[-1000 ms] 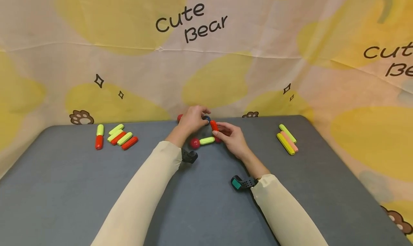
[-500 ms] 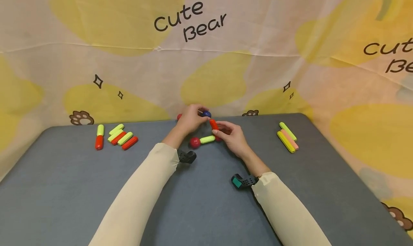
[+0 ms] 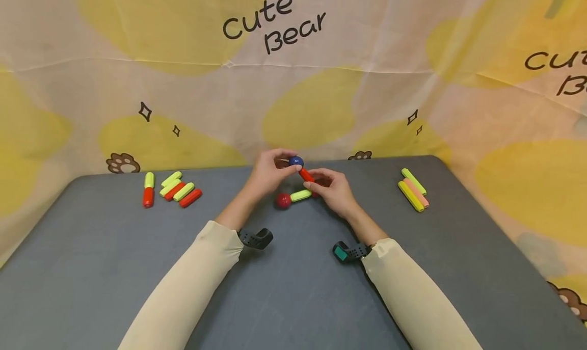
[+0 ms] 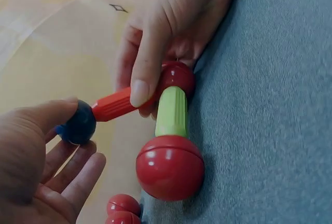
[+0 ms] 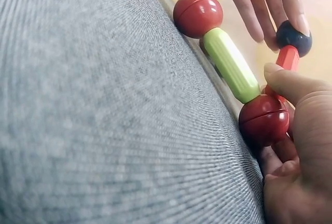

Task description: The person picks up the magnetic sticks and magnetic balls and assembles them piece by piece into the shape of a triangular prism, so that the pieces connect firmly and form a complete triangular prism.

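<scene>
My left hand [image 3: 268,172] pinches a blue ball [image 4: 81,123] between thumb and fingers. The ball meets the upper end of a red rod [image 4: 114,105], which my right hand [image 3: 337,192] grips between thumb and fingers. The rod's lower end meets a red ball [image 5: 264,119], partly covered by the right hand in the head view. From that ball a light green rod [image 5: 232,64] runs along the table to another red ball [image 3: 283,200]. The red rod slants up off the table with the blue ball raised.
On the left of the grey table [image 3: 293,289] lie several green and red rods [image 3: 183,191], plus a green rod and red rod end to end [image 3: 149,189]. Yellow, pink and green rods [image 3: 415,191] lie at right. More red balls [image 4: 123,211] sit behind the left hand.
My left hand has brought the blue ball from the back of the table onto the red rod's upper end. The red rod tilts more to the left; the right hand keeps its grip.
</scene>
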Action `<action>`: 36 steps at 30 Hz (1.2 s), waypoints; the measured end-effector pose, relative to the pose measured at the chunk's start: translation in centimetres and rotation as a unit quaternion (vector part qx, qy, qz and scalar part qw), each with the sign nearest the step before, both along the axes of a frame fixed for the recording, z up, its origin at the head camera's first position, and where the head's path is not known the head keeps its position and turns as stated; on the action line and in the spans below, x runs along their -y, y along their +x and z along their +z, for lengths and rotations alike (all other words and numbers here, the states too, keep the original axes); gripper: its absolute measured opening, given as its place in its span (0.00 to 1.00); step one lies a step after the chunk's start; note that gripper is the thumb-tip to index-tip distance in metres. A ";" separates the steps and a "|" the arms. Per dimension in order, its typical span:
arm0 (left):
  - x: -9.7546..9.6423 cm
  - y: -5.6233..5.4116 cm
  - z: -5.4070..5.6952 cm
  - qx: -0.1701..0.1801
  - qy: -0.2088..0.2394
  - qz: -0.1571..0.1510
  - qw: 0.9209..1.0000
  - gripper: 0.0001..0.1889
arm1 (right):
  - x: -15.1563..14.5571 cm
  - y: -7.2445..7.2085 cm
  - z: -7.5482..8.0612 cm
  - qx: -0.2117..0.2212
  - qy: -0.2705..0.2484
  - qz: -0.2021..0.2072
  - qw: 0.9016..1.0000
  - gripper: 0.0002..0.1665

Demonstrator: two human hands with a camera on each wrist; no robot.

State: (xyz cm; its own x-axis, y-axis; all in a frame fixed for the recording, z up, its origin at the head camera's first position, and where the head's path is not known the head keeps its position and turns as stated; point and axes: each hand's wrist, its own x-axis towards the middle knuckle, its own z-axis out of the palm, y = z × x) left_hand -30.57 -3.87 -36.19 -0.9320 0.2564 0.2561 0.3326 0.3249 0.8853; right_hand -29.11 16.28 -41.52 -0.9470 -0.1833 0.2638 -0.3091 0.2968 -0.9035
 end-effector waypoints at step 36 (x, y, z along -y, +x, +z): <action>19.2 6.7 -0.3 0.014 -0.222 0.198 0.955 0.16 | 0.0 0.2 0.3 0.033 -0.010 0.000 0.999 0.23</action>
